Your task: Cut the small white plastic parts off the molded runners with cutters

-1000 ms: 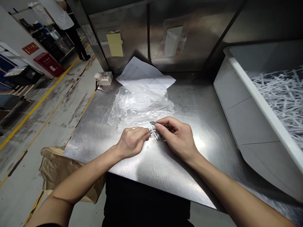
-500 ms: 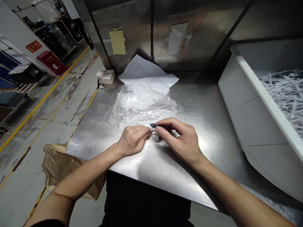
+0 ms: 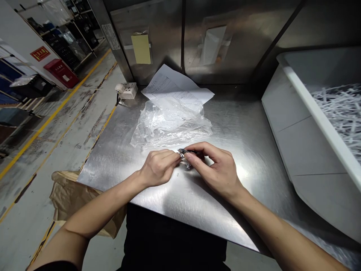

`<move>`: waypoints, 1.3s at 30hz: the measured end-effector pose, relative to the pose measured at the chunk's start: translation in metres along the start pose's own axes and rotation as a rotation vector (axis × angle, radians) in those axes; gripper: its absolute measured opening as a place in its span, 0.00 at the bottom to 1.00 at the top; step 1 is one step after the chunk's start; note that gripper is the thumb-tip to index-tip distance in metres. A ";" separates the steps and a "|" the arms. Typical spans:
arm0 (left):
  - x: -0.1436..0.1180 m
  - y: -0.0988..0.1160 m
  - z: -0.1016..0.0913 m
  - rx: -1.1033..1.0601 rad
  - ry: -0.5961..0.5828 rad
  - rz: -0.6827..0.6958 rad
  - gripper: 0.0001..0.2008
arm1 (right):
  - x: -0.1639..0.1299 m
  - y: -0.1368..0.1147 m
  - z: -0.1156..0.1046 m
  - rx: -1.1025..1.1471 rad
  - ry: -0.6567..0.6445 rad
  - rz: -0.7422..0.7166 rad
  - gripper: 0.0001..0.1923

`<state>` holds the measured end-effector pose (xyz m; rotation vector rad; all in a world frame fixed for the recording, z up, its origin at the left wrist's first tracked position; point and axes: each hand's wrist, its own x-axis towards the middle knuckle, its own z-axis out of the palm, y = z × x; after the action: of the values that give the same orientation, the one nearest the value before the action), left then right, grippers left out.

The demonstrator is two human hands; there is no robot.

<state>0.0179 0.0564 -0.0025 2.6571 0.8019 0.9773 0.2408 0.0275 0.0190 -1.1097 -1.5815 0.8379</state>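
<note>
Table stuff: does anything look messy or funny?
A little. The clear plastic bag lies crumpled on the paper sheets, which sit crooked at the back of the metal table. Nothing looks spilled or broken.

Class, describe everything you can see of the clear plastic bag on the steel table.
The clear plastic bag is thin, see-through film, crumpled and glossy with white highlights. It lies slack and flattened on the steel table, just beyond the left hand and right hand. Its far edge overlaps the printed paper sheets. Pale small shapes show faintly inside, too blurred to name. Neither hand clearly touches it.
</note>
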 end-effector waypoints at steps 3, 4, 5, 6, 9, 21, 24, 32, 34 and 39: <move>0.000 0.000 0.000 0.015 0.010 -0.006 0.13 | -0.001 -0.001 0.001 0.013 0.001 0.016 0.03; 0.000 0.000 0.001 0.025 0.012 -0.007 0.13 | -0.001 -0.001 0.002 0.012 0.003 0.024 0.03; 0.000 -0.001 0.001 0.035 0.013 -0.006 0.13 | -0.002 -0.001 0.002 0.011 0.006 0.033 0.03; -0.001 -0.001 0.002 0.047 0.013 -0.004 0.13 | -0.002 -0.001 0.003 0.011 0.010 0.039 0.04; -0.001 -0.001 0.003 0.082 0.016 0.004 0.14 | -0.004 -0.002 0.005 0.021 0.032 0.041 0.05; -0.001 -0.002 0.007 0.116 0.050 -0.022 0.07 | 0.003 0.014 0.010 0.125 0.111 0.253 0.12; -0.002 -0.002 0.006 0.123 0.041 -0.030 0.07 | 0.006 0.017 0.009 0.163 0.090 0.298 0.13; -0.001 -0.004 -0.005 0.079 0.032 -0.135 0.12 | 0.016 0.014 -0.009 0.256 0.052 0.295 0.14; 0.000 -0.004 -0.008 0.045 0.037 -0.174 0.12 | 0.017 0.015 -0.012 0.252 0.018 0.278 0.16; 0.000 -0.002 -0.010 0.004 0.087 -0.194 0.10 | 0.015 0.015 -0.013 0.206 -0.068 0.257 0.14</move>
<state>0.0110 0.0582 0.0043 2.4967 1.0579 1.0466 0.2560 0.0462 0.0140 -1.1580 -1.3880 1.1937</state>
